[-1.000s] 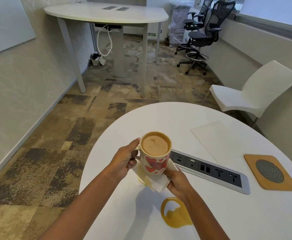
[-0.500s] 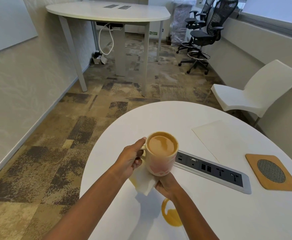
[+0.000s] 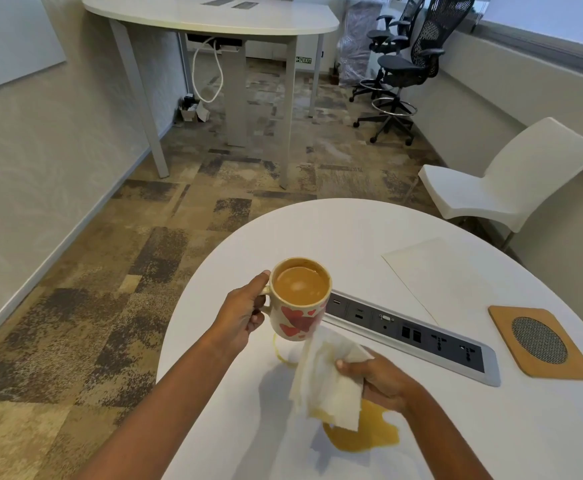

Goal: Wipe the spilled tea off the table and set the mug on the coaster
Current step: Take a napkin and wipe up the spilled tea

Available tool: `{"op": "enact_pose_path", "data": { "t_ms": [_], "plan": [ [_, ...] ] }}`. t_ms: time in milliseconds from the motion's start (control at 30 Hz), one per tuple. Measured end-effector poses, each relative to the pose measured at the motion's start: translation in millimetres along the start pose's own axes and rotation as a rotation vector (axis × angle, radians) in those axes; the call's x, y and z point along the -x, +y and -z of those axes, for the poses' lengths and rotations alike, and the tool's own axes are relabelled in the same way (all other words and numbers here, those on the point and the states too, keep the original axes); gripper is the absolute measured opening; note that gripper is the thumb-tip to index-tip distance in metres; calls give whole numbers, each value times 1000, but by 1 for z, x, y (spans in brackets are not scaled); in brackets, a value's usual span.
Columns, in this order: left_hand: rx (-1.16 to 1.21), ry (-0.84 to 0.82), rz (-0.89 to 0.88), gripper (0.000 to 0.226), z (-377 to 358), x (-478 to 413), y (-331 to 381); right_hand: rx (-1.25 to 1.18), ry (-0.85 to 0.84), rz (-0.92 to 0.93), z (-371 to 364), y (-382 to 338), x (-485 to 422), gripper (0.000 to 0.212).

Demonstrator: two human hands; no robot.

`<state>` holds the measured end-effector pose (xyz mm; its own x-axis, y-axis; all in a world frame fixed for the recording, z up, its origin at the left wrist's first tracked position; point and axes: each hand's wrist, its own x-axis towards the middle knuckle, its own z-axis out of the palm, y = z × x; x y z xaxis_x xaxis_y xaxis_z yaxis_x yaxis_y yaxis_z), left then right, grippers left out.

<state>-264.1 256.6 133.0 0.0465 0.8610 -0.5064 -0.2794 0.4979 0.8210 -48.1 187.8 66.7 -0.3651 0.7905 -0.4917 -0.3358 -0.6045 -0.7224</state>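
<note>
My left hand (image 3: 243, 315) grips the handle of a white mug (image 3: 299, 306) with red hearts, full of milky tea, held up above the white round table (image 3: 369, 230). My right hand (image 3: 378, 379) clutches a crumpled white tissue (image 3: 328, 379) with a tea-stained lower edge, just below and right of the mug. A brown tea puddle (image 3: 366, 434) lies on the table beneath the tissue, and a thin tea ring (image 3: 279, 355) marks the surface under the mug. The cork coaster (image 3: 539, 341) with a mesh centre sits at the table's right side.
A grey power-socket strip (image 3: 414, 336) runs across the table between the mug and the coaster. A white sheet of paper (image 3: 435, 275) lies behind it. A white chair (image 3: 497, 185) stands off the table's far right; a tall table (image 3: 213, 15) and office chairs (image 3: 404, 67) are farther back.
My right hand has drawn the tissue away from the mug's underside, down and to the right over the puddle. The mug stays lifted in my left hand.
</note>
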Motion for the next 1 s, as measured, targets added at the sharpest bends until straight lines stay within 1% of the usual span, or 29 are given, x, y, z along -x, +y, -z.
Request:
{"op": "enact_pose_path", "data": {
  "t_ms": [100, 167, 200, 233, 267, 300, 333, 367, 433, 500, 600, 667, 733, 833, 1000],
  "plan": [
    [1, 21, -21, 45, 10, -6, 2, -86, 160, 163, 13, -16, 1, 27],
    [0, 39, -35, 43, 16, -11, 2, -60, 290, 286, 18, -29, -5, 27],
    [1, 51, -41, 43, 19, -13, 3, 32, 374, 331, 18, -33, -9, 30],
    [1, 64, -45, 42, 22, -15, 3, 185, 489, 359, 16, -37, -14, 35],
    [4, 78, -48, 41, 24, -17, 3, 376, 620, 386, 14, -39, -20, 42],
    [9, 93, -50, 40, 27, -19, 3, 594, 714, 427, 12, -39, -27, 49],
    [14, 107, -51, 39, 29, -21, 3, 828, 742, 458, 8, -37, -34, 56],
    [16, 120, -54, 37, 31, -23, 2, 1057, 723, 446, 5, -34, -42, 61],
    [8, 142, -63, 36, 34, -26, 1, 1415, 656, 299, -1, -25, -61, 70],
    [2, 161, -68, 37, 36, -28, -1, 1611, 597, 147, -7, -17, -78, 72],
    [3, 174, -70, 35, 39, -31, -3, 1652, 443, 13, -17, 3, -99, 64],
    [10, 176, -73, 33, 40, -32, -5, 1691, 371, -26, -22, 21, -106, 59],
    [3, 182, -74, 34, 41, -33, -6, 1757, 362, 1, -23, 35, -109, 57],
    [-12, 190, -67, 36, 42, -35, -9, 1784, 365, 72, -22, 45, -110, 55],
    [-1, 187, -56, 35, 41, -39, -17, 1766, 207, 177, -35, 62, -105, 55]
  ]
}}
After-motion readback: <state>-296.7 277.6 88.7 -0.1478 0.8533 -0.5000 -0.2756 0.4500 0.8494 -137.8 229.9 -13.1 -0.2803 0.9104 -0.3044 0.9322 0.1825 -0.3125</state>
